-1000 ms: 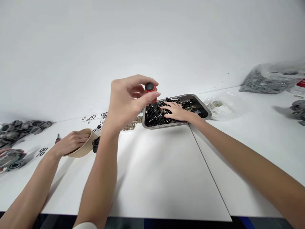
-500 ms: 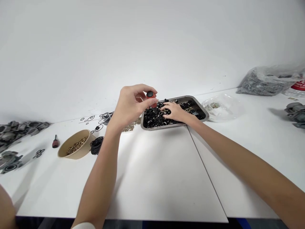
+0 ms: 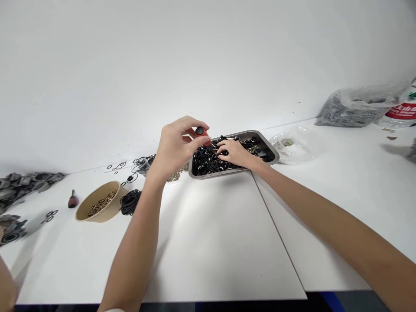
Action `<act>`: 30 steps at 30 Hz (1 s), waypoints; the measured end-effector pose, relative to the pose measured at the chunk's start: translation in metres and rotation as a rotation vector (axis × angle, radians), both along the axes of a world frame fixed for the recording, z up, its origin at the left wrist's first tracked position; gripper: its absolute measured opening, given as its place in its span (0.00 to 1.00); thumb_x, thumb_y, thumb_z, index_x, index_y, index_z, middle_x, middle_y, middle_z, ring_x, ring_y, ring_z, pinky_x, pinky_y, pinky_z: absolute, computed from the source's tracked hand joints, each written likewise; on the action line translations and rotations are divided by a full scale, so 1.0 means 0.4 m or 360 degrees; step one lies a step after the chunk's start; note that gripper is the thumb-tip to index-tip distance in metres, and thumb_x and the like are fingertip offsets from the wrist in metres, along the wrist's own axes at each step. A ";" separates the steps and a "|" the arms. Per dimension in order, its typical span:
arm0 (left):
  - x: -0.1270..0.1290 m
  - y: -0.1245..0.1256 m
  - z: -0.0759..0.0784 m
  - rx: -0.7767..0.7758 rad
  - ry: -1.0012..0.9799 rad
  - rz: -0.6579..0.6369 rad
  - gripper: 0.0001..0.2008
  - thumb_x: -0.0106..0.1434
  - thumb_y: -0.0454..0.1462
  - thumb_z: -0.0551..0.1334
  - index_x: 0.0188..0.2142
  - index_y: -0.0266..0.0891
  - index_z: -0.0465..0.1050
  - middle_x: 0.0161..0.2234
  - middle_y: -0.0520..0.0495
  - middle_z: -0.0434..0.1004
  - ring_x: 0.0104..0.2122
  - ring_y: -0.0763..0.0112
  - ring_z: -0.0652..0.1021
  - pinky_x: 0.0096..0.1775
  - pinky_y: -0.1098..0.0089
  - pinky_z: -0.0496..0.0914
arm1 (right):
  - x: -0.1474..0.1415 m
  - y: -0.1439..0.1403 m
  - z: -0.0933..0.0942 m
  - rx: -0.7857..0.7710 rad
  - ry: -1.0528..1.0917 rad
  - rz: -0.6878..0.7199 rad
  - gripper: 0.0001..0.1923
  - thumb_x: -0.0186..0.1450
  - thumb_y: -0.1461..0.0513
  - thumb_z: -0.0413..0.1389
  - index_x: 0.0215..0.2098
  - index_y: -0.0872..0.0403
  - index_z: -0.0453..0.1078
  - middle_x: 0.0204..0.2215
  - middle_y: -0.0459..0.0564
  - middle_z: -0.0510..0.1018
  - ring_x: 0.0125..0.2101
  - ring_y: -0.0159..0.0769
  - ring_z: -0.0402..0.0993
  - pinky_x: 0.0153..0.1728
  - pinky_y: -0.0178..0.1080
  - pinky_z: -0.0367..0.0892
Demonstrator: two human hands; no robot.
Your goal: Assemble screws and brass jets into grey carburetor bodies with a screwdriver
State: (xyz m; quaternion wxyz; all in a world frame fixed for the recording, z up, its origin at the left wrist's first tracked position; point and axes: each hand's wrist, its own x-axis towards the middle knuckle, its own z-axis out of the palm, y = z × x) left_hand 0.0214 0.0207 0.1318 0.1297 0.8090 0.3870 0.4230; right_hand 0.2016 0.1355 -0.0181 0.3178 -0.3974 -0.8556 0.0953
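Observation:
My left hand (image 3: pixel 178 145) is closed around the red handle of a screwdriver (image 3: pixel 204 136) with a black cap, its shaft tilted down toward the tray. At the shaft's lower end is my right hand (image 3: pixel 235 154), with fingers bent and drawn together over the parts; whatever they pinch is too small to make out. Both hands are at a metal tray (image 3: pixel 224 174), the left above its near left side and the right reaching into it. Small black fittings (image 3: pixel 208 164) and some brass-coloured pieces fill much of the tray.
Left of the tray are small brass pieces (image 3: pixel 173 177), black rings (image 3: pixel 130 201), a tan bowl (image 3: pixel 115 208) of brass parts, and another screwdriver (image 3: pixel 73 200). Grey castings (image 3: pixel 29 184) lie far left. A clear bag (image 3: pixel 299 151) and a bulging parts bag (image 3: pixel 347 110) sit right.
The screwdriver has tilted more and its tip end now meets my right hand's fingertips. My right fingers have drawn closer together. The whole view has shifted slightly.

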 end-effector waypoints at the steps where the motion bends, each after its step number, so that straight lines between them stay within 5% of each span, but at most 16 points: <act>1: 0.002 0.003 -0.004 0.0008 0.0004 0.0011 0.05 0.58 0.34 0.65 0.35 0.41 0.76 0.35 0.46 0.77 0.33 0.69 0.80 0.28 0.71 0.75 | -0.001 0.001 0.002 0.0010 0.0034 0.0022 0.07 0.63 0.62 0.57 0.37 0.53 0.78 0.52 0.51 0.73 0.54 0.47 0.66 0.58 0.52 0.58; 14: -0.009 0.013 -0.007 0.0084 0.0034 0.0056 0.04 0.58 0.35 0.65 0.35 0.42 0.75 0.34 0.47 0.76 0.33 0.70 0.80 0.29 0.71 0.74 | -0.008 -0.001 0.013 -0.0151 0.0550 0.0101 0.12 0.67 0.59 0.54 0.44 0.55 0.75 0.43 0.52 0.78 0.45 0.40 0.72 0.51 0.43 0.65; 23: -0.011 -0.007 0.007 0.0165 0.0068 0.0070 0.04 0.59 0.32 0.64 0.36 0.40 0.75 0.34 0.47 0.76 0.32 0.71 0.80 0.29 0.73 0.74 | -0.002 -0.010 0.040 -0.0821 0.0869 0.0295 0.10 0.66 0.63 0.55 0.40 0.61 0.75 0.30 0.52 0.79 0.30 0.32 0.74 0.31 0.33 0.68; 30: -0.007 -0.011 0.007 0.0175 0.0081 0.0073 0.04 0.60 0.33 0.63 0.36 0.40 0.75 0.35 0.47 0.76 0.34 0.70 0.80 0.29 0.73 0.74 | 0.006 -0.008 0.038 -0.1312 0.1112 0.0507 0.08 0.66 0.68 0.55 0.41 0.61 0.74 0.38 0.55 0.78 0.33 0.32 0.78 0.34 0.31 0.74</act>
